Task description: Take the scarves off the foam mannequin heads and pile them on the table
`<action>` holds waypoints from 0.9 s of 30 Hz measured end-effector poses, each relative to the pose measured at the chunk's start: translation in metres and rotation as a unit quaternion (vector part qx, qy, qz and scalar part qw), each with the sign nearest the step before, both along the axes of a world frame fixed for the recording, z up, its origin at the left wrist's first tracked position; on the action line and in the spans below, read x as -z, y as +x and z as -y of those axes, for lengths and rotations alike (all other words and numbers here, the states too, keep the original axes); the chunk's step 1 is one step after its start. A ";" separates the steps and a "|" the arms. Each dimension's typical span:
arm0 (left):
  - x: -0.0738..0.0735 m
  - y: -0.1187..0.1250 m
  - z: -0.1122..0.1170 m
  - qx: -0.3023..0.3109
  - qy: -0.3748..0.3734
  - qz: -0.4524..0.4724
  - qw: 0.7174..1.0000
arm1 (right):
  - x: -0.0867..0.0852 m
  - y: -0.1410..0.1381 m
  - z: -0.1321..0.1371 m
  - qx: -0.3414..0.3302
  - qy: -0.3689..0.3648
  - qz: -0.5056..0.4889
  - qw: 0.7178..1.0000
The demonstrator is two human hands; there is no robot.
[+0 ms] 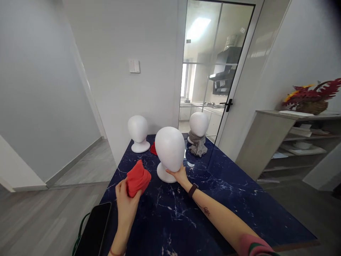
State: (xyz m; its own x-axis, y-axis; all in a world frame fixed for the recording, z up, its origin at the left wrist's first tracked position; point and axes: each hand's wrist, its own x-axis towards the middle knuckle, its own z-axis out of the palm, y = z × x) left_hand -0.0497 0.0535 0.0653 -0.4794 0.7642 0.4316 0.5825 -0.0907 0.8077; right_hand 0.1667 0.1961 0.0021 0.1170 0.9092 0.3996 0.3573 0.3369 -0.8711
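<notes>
The left hand point(125, 199) is raised above the near edge of the dark blue marbled tabletop point(234, 199), clenched around a bunched red cloth point(137, 180) that bulges out past the thumb toward 1 o'clock. The right hand point(180, 175) reaches forward and grips the nearest white foam mannequin head point(169, 149) low on its neck, just above the round base, with the fingers wrapped behind; how firm that grip is cannot be told from this angle. This head stands upright at the middle of the tabletop, at 12 o'clock from the person.

Two more foam heads stand farther back: a bare one point(137, 132) at 11 o'clock, with a second bit of red fabric point(153, 148) lying just beside its base, and one at 1 o'clock point(198, 124) wearing a grey scarf point(197, 146) piled around its neck. A black phone point(93, 231) lies at the near left corner, at 7 o'clock, over a green cable. A wristwatch point(193, 190) sits on the right wrist.

The risk here, as I judge it, is the head tipping: it is light and top-heavy on a small base, so a sideways tug from the right hand could rock it over. The cloth is held in a loose wad and could slip out, and the phone sits close enough to the edge that an elbow might knock it off.
</notes>
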 end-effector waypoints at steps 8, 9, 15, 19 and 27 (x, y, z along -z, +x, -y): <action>-0.021 0.059 -0.094 0.051 -0.006 -0.200 0.978 | -0.017 0.065 -0.001 0.096 0.035 -0.126 0.987; -0.017 0.067 -0.105 0.050 -0.026 -0.213 0.975 | -0.020 0.077 0.000 0.121 0.044 -0.135 0.982; 0.032 0.096 -0.144 0.138 -0.170 -0.254 0.942 | -0.015 0.113 0.001 0.182 0.043 -0.170 0.968; 0.048 0.096 -0.144 0.113 -0.117 -0.279 0.946 | -0.008 0.109 -0.003 0.184 0.062 -0.147 0.970; 0.048 0.095 -0.150 0.186 -0.077 -0.392 0.898 | -0.017 0.116 0.006 0.283 0.103 -0.054 0.952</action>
